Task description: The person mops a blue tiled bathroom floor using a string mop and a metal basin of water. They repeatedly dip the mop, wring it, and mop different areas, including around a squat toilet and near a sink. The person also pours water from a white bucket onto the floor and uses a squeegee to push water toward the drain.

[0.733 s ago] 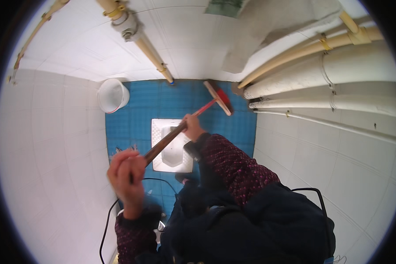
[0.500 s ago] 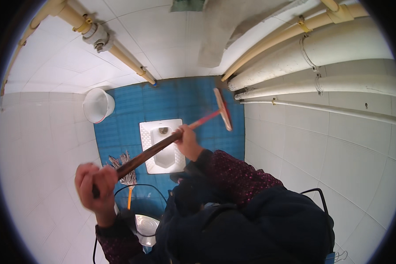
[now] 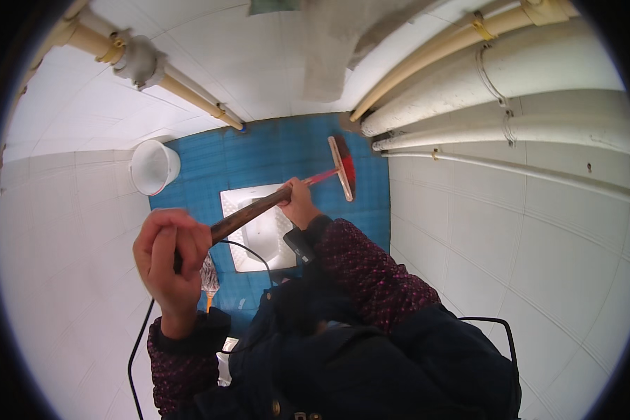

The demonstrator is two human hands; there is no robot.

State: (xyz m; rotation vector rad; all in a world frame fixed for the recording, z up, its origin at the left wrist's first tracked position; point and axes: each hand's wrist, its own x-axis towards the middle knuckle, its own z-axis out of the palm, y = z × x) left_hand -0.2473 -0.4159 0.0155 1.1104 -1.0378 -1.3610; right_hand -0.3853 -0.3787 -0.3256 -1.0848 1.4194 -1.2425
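Observation:
A broom with a brown wooden handle (image 3: 250, 214) slants across my view. My left hand (image 3: 171, 257) is closed around the upper end of the handle, high and close to me at the left. Farther down, near where the handle turns red, my right hand (image 3: 299, 203) grips it. The broom head (image 3: 343, 168), a pale bar with red bristles, is over the blue floor (image 3: 273, 147) to the right of a white squat toilet (image 3: 231, 210). The handle and my hands cover part of that toilet.
In the far left corner stands a white bucket (image 3: 154, 168). A mop (image 3: 209, 280) with an orange handle is partly hidden behind my left hand. Large white pipes (image 3: 511, 77) run along the right wall, and a yellowish pipe (image 3: 196, 98) descends at the left.
My left hand has risen and come slightly right with the handle end, now covering more of the mop. The broom head has shifted a little left, its red bristles showing more.

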